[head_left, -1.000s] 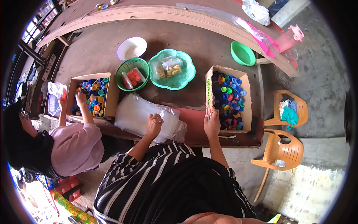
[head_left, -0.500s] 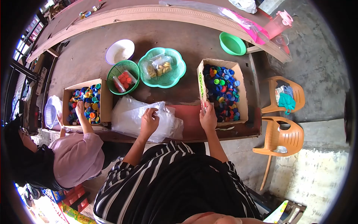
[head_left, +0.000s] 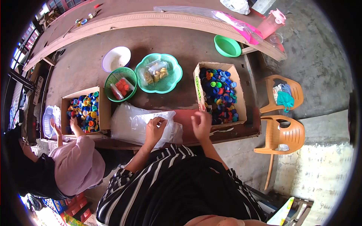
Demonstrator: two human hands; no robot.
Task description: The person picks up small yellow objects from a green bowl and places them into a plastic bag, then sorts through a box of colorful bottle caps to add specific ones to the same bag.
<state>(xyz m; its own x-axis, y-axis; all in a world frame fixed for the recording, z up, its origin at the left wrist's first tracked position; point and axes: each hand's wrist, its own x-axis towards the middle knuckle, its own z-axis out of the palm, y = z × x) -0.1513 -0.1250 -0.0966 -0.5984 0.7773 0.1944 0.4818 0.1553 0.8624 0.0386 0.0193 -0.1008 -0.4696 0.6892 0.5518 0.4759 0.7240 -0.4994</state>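
Observation:
My left hand (head_left: pixel 154 131) is over a stack of clear plastic bags (head_left: pixel 128 122) at the table's front edge. Its fingers are curled in toward the thumb, and whatever is between them is hidden. My right hand (head_left: pixel 202 124), a little blurred, hovers between the bags and a cardboard box (head_left: pixel 244 96) on the right. Its thumb stands apart from the bent fingers, and I see nothing in it. Many bottle caps (head_left: pixel 222 92), mostly blue with some red, green and yellow, fill that box.
Left of me a co-worker's hand (head_left: pixel 74 122) reaches into another cardboard box (head_left: pixel 105 111) of caps. Behind the bags stand a green basket (head_left: pixel 109 81) with bagged red caps, a mint flower-shaped basket (head_left: pixel 177 77) with bagged yellow caps, and a white bowl (head_left: pixel 109 60). Orange chairs (head_left: pixel 294 135) stand at right.
My right hand has left the near left side of the right box and moved left toward the bags. My left hand stays over the bags, slightly lower. The view has shifted a little.

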